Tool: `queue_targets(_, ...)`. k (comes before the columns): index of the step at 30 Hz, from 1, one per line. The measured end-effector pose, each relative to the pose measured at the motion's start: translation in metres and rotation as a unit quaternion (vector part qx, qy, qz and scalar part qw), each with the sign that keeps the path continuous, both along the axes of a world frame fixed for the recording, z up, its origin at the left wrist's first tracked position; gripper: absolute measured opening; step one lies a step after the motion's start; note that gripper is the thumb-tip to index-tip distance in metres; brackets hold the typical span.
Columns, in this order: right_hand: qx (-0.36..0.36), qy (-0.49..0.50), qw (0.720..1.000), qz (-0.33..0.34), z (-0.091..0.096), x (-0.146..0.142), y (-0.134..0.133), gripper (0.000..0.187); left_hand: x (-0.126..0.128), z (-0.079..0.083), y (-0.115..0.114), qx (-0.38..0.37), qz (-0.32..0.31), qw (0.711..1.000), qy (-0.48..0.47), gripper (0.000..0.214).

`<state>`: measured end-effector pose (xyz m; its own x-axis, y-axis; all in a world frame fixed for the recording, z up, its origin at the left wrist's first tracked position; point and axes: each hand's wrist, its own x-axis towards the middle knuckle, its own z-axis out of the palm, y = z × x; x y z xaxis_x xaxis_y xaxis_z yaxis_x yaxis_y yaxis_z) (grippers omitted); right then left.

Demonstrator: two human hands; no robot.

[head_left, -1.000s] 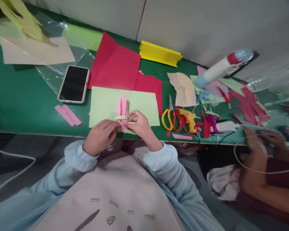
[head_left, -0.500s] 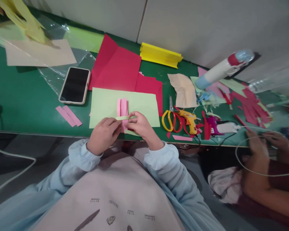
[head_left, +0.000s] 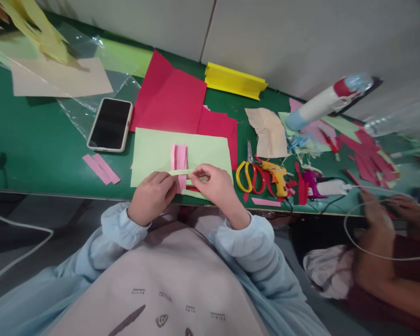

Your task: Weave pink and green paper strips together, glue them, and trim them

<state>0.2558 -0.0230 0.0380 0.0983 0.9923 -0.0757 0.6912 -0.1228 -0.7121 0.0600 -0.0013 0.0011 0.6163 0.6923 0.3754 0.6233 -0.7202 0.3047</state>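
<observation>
A pale green paper strip [head_left: 179, 172] runs crosswise over upright pink paper strips [head_left: 181, 157]. My right hand [head_left: 213, 183] pinches the green strip's right end between thumb and fingertips. At its left end, my left hand [head_left: 151, 196] has its fingers bent together on the strips; their exact grip is partly hidden. Beneath both hands lies a light green sheet [head_left: 210, 148] near the table's front edge. More green strip and a bit of red show under my right hand.
Left of the sheet are a phone [head_left: 109, 125] and two pink strips [head_left: 101, 169]. To the right lie scissors [head_left: 245, 176], a yellow glue gun [head_left: 277, 176] and a purple glue gun [head_left: 311, 183]. Red paper [head_left: 175, 100] lies behind. A co-worker's hands [head_left: 378, 210] are at far right.
My right hand has shifted a little to the right along the green strip, uncovering more of it. My left hand stays nearly in place.
</observation>
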Motion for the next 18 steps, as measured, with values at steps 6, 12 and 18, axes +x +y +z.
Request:
queue_targets(6,0.112,-0.158,0.977,0.094,0.008,0.005,-0.002,0.019,0.001,0.001,0.0,-0.013,-0.001,1.0,-0.005,0.017)
queue_targets(12,0.143,-0.112,0.965,0.189,-0.012,-0.006,0.003,0.019,0.001,-0.001,0.0,-0.005,0.004,1.0,0.006,0.015)
queue_targets(18,0.124,-0.053,0.976,0.173,-0.028,-0.004,0.006,0.021,0.001,-0.001,-0.001,0.002,0.009,1.0,0.008,0.015)
